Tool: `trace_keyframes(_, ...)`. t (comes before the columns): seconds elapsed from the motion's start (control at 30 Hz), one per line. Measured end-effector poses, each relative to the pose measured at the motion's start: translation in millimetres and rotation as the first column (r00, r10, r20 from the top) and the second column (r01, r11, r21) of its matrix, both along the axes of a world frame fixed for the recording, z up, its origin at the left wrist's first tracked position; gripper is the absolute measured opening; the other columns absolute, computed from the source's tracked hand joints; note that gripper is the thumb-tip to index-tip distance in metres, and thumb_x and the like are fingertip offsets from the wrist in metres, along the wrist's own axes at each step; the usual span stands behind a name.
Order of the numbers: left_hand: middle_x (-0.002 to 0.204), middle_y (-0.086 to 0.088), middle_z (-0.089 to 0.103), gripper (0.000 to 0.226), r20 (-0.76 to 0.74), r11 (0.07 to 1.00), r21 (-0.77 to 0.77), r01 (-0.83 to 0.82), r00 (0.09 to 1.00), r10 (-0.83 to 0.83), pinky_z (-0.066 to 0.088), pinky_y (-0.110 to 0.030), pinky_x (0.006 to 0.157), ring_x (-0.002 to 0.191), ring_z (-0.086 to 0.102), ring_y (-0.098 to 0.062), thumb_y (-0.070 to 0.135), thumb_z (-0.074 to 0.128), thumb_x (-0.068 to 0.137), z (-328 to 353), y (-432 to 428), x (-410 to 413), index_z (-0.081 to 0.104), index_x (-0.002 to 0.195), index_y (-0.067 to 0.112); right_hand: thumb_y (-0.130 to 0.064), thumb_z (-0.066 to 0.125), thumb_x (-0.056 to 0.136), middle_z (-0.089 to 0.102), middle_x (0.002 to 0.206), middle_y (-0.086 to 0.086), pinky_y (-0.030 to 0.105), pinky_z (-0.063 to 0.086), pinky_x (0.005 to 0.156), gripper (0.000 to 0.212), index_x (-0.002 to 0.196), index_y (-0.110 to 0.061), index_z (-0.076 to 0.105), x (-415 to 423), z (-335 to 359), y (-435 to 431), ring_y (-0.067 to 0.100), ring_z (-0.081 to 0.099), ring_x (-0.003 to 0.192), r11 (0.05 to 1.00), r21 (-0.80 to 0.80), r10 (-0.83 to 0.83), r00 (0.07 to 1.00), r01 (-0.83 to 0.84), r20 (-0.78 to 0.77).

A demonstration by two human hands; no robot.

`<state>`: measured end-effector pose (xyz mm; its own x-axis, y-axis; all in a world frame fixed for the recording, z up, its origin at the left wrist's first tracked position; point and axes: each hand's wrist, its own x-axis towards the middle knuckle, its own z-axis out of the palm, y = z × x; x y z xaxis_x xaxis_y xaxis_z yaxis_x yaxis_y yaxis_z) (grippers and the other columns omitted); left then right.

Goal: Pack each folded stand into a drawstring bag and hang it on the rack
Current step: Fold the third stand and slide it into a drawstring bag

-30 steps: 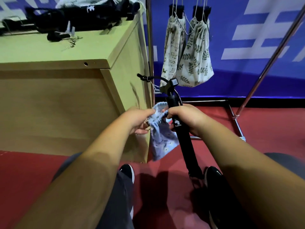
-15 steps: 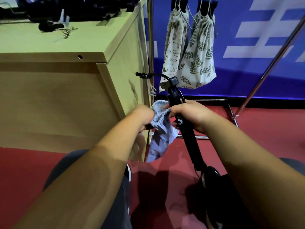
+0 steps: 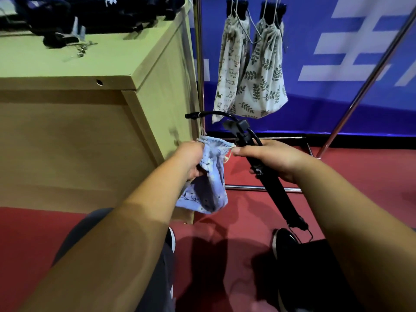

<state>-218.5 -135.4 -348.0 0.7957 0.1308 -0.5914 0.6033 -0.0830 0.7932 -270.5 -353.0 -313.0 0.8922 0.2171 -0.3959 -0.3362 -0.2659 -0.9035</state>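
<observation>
A light blue drawstring bag [image 3: 208,188] hangs between my hands in mid-frame. My left hand [image 3: 191,159] grips the left side of its gathered mouth. My right hand [image 3: 273,159] is wrapped around a black folded stand [image 3: 276,194] and pinches the bag's right rim with the thumb. The stand slants down to the right, outside the bag, its clamp head and bent cable above my fist. Two packed bags, a cat-print one [image 3: 231,70] and a leaf-print one [image 3: 265,79], hang on the metal rack [image 3: 199,64].
A wooden cabinet [image 3: 112,122] stands at left, with more black stands [image 3: 90,14] and small metal clips on top. The rack's slanted bar [image 3: 369,79] and floor rail [image 3: 252,188] stand before a blue banner. My shoes rest on red carpet.
My hands have moved apart, pulling the bunched bag mouth wider between them. The view has tilted a little upward.
</observation>
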Motion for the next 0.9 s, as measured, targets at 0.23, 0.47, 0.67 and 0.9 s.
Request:
trace_keyframes(0.23,0.078,-0.003,0.073,0.03,0.023,1.0,0.01,-0.002,1.0,0.002,0.053,-0.027,0.057,0.062,0.067,-0.019,0.011,0.041,0.108,-4,1,1,0.068,0.102,0.021,-0.05,0.092,0.076,0.053,0.08,0.007,0.034,0.05,0.064,0.043,0.097,-0.019,0.071,-1,-17,-20,0.024,0.058,0.069,0.993,-0.108,-0.042,0.999,0.038,-0.03)
trace_keyframes(0.47,0.113,-0.014,0.079,0.025,0.176,0.991,0.112,0.069,0.98,-0.088,0.054,-0.035,0.074,0.09,0.071,-0.026,0.023,0.049,0.107,-14,0,3,0.073,0.104,0.02,-0.043,0.09,0.082,0.061,0.08,0.001,0.032,0.054,0.067,0.028,0.101,-0.026,0.077,-8,-21,-36,0.022,0.06,0.071,0.99,-0.105,-0.1,0.994,0.094,-0.054)
trace_keyframes(0.67,0.096,-0.005,0.079,0.021,0.288,0.984,0.161,0.075,0.95,-0.119,0.057,-0.04,0.084,0.087,0.065,-0.022,0.035,0.06,0.093,-19,-1,10,0.081,0.092,0.034,-0.041,0.09,0.083,0.06,0.085,0.005,0.031,0.054,0.067,0.027,0.1,-0.025,0.077,-9,-21,-45,0.023,0.059,0.073,0.985,-0.115,-0.137,0.99,0.131,-0.042)
trace_keyframes(0.9,0.092,-0.004,0.066,0.027,0.363,0.626,0.779,-0.04,0.843,-0.396,0.038,-0.031,0.07,0.08,0.054,-0.028,0.032,0.045,0.111,7,-5,-3,0.069,0.115,0.022,-0.039,0.09,0.082,0.059,0.078,0.004,0.029,0.051,0.062,0.026,0.092,-0.025,0.072,-6,-27,-57,0.024,0.059,0.069,0.982,-0.137,-0.138,0.989,0.129,-0.058)
